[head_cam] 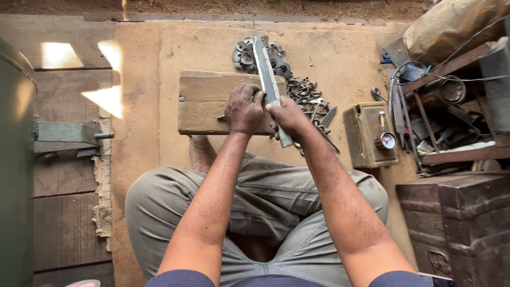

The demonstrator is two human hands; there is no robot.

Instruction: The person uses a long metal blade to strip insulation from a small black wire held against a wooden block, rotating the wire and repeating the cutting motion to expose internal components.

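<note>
Sitting hemmed in by clutter on the right, open mat left; both left hand and right hand grip the long blade over the wooden block.

Bare forearms, short dark blue sleeves, grey-green trousers, creased at the knees, bare foot
</note>
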